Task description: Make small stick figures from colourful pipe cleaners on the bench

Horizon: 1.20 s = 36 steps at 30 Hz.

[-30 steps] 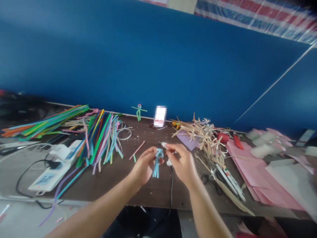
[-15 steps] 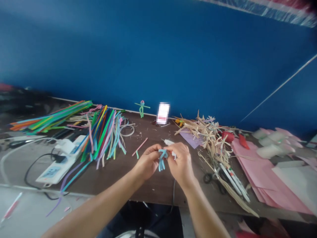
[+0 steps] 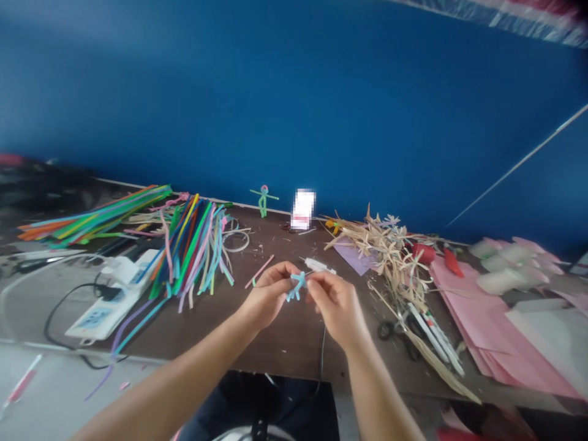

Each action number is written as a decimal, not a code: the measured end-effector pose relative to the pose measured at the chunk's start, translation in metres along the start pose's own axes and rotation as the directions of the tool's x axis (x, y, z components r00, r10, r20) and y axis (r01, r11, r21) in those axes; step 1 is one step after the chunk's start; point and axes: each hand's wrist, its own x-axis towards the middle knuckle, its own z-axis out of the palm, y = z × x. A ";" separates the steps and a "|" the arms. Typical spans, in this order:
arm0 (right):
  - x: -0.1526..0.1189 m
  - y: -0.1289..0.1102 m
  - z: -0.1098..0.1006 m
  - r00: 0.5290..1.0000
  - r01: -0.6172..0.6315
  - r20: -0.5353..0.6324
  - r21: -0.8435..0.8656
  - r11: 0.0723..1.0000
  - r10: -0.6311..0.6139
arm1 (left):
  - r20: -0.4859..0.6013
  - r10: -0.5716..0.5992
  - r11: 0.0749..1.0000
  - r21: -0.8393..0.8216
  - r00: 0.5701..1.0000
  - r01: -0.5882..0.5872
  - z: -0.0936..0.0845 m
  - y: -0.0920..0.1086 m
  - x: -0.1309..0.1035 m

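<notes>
the hands (image 3: 334, 301) and forearms (image 3: 379, 380) are bare. dark navy cloth (image 3: 305, 407) covers the lap. at the waist runs a pale curved edge (image 3: 239, 433), with a narrow black piece (image 3: 260, 429) at its middle, too blurred to identify.

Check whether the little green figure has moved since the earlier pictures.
No. Judged against the bright panel, the green figure keeps its place to the left, with much the same gap.

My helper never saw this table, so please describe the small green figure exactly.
Find the blue wall, then the back of the dark table below it. Left of the bright white rectangle is the small green figure. Unlike the loose coloured stems farther left, it stands upright, arms spread.
</notes>
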 end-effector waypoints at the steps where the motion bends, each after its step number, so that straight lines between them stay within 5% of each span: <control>1: 0.000 0.002 0.002 0.999 -0.045 0.020 0.067 0.997 0.044 | 0.015 0.016 1.000 0.025 1.000 -0.016 0.000 0.001 -0.001; 9: 0.000 0.015 0.011 0.992 -0.102 0.098 0.294 0.950 0.077 | 0.109 0.018 0.997 0.071 0.994 -0.026 0.002 0.006 -0.007; 26: 0.007 0.026 0.022 0.982 -0.185 0.025 0.295 0.938 0.186 | 0.042 -0.021 0.986 0.168 0.999 0.013 -0.008 0.000 -0.004; 32: 0.010 0.030 0.018 0.983 -0.166 -0.019 0.338 0.926 0.183 | 0.001 -0.110 0.993 0.050 0.994 0.110 -0.011 -0.004 -0.002; 36: 0.012 0.040 0.013 0.975 -0.110 -0.148 0.333 0.937 0.167 | -0.070 -0.155 0.984 -0.105 0.985 0.147 -0.013 -0.004 0.001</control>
